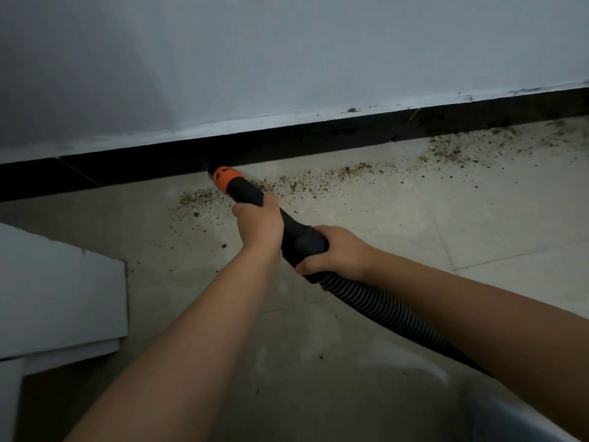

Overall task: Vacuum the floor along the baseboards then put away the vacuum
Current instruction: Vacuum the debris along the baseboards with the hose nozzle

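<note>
Holding the rigid black vacuum wand (255,199) with the left hand (259,224) clenched near its orange tip and the right hand (334,250) clenched where the flexible ribbed hose (376,307) begins, the person points it at the dark baseboard (318,135), and it seems light.
</note>
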Motion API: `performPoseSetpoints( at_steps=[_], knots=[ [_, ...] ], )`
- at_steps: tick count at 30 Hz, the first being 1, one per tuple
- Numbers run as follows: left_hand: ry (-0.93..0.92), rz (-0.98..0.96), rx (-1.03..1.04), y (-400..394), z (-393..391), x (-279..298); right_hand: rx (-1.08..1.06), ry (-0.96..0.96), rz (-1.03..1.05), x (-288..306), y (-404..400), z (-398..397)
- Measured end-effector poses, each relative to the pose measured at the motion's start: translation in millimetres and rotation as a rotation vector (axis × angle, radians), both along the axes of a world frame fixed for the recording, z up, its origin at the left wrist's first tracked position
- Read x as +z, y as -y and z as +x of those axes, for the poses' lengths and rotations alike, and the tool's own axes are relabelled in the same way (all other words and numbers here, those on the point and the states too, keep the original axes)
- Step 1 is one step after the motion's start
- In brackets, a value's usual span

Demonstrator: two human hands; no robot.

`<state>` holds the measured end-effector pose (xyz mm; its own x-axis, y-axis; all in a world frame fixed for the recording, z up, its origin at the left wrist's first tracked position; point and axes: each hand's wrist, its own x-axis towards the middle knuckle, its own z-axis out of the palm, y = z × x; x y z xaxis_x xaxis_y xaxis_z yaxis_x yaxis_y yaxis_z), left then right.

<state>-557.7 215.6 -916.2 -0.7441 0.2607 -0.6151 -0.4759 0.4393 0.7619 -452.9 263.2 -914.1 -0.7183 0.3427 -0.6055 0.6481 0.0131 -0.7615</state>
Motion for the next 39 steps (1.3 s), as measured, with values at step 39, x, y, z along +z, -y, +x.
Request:
performPoseSetpoints(
  at_steps=[39],
  knots=[
    [-0.002,0.006,-0.668,-188.0,196.5,-16.3,-0.542,0.021,0.141,-28.0,-125.3,215.2]
  ],
)
